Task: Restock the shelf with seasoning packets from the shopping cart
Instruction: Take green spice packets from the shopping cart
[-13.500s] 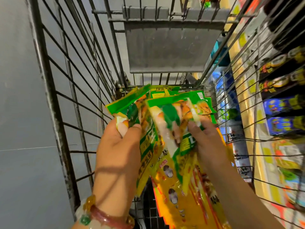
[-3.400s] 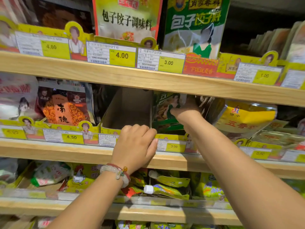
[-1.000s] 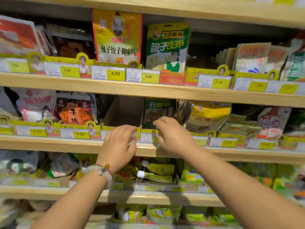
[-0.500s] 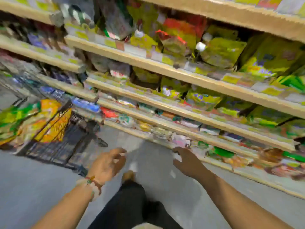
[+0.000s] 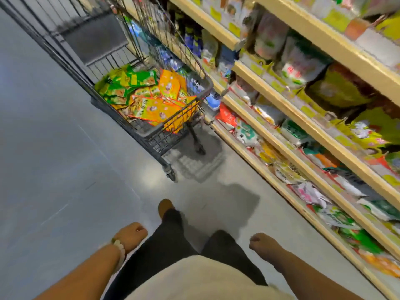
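Both grips hang loosely curled with nothing in them, left hand (image 5: pixel 131 236) and right hand (image 5: pixel 263 245). Seasoning packets (image 5: pixel 149 100) lie heaped in the cart (image 5: pixel 151 132) ahead; we judge them light, floppy, slick, best pinched by a flat edge.

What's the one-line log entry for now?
phase: heading to cart | left hand: empty | right hand: empty | packets: in cart | shelf: on right

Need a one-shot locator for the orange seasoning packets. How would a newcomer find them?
Start at the dark wire shopping cart parked against the shelves. In its basket lie two heaps of packets. The orange packets fill the end nearer the camera, spilling against the front wire; the green packets lie behind them, further from the camera.
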